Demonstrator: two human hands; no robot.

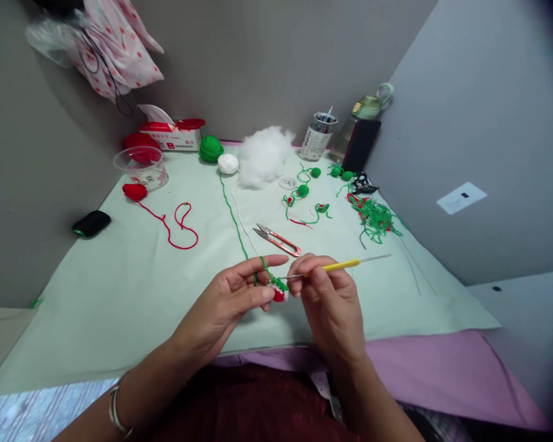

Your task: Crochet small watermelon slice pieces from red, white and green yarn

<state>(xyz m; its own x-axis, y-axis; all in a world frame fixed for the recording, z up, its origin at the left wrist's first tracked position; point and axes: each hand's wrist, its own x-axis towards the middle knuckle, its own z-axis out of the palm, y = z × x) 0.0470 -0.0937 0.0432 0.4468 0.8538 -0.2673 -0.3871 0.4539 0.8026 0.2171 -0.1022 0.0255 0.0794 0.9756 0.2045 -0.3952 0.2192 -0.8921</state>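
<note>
A small crocheted piece (280, 291) in red, white and green is pinched between the thumb and fingers of my left hand (233, 291). Green yarn (233, 218) runs from it over my left index finger, which is stretched out, and back across the table. My right hand (327, 288) is closed round the yellow handle of a crochet hook (343, 266). The hook's metal tip reaches left to the green top edge of the piece. Just beyond my hands lie thread snips (279, 239) with orange handles.
Behind are a green yarn ball (211, 149), white yarn ball (228, 163), white stuffing (265, 156), pen jar (319, 136) and bottle (350, 132). A plastic tub (142, 172) and red yarn piece (134, 192) are left; tangled yarn scraps (376, 218) lie right.
</note>
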